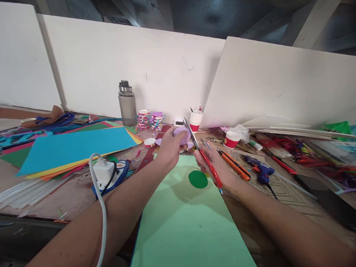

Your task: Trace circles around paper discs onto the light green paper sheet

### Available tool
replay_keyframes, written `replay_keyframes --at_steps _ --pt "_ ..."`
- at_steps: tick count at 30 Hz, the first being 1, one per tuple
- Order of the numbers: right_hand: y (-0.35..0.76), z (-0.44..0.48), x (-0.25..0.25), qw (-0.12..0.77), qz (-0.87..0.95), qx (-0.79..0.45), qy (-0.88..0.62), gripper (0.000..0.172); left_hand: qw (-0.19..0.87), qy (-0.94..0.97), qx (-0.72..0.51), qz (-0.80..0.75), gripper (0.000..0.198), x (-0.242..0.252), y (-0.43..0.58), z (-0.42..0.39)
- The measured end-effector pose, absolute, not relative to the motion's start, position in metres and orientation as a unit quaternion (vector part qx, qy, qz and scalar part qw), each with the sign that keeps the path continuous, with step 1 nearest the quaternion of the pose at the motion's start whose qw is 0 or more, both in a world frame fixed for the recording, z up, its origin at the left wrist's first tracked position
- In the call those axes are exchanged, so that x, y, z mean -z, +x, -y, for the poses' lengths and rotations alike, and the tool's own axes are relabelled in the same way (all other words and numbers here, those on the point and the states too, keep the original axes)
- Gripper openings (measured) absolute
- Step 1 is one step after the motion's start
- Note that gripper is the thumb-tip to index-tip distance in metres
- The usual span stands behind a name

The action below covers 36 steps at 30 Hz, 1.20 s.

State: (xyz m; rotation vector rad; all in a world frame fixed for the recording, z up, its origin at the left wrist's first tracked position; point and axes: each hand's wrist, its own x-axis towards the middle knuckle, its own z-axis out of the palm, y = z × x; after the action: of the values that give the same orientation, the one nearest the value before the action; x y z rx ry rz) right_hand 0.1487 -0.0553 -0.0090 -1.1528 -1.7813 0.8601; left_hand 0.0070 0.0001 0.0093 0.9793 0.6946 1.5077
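1. Centrally, the left hand (169, 147) is closed in a pinch around a lilac disc (181, 135), held above the table's (77, 195) middle.
2. The right hand (214, 163) is wrapped around the red handles of the scissors (200, 150). Their blades point far and up and meet the disc's right edge.
3. Under both hands lies a mint sheet (185, 227), running to the near edge. A green circle (197, 179) lies on it, just beneath the scissors.
4. Right of the right hand lies an orange cutter (234, 165). A blue glue gun (260, 171) lies further right.
5. Beyond the cutter a red-and-white cup (231, 139) lies tilted.
6. Left of the left forearm a white plug (103, 170) sits on the table. Its cable (102, 215) crosses over that forearm.
7. Further left a blue sheet (72, 148) tops a stack of coloured paper.
8. Far behind it a grey bottle (127, 103) stands upright against the white board (163, 71).
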Motion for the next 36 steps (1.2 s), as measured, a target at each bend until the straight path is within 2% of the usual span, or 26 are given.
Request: replay_keyframes --at_steps 8,25,36 --pt "0.150 0.053 0.011 0.413 0.696 -0.383 -0.446 0.043 0.581 0.419 -0.633 -0.296 0.022 -0.014 0.005 -0.001" --pt "0.155 0.050 0.009 0.389 0.728 -0.318 -0.467 0.039 0.595 0.461 -0.582 -0.308 0.022 -0.016 0.002 -0.002" --pt "0.155 0.054 0.005 0.395 0.723 -0.330 -0.461 0.039 0.599 0.463 -0.572 -0.315 0.025 -0.019 -0.001 -0.001"
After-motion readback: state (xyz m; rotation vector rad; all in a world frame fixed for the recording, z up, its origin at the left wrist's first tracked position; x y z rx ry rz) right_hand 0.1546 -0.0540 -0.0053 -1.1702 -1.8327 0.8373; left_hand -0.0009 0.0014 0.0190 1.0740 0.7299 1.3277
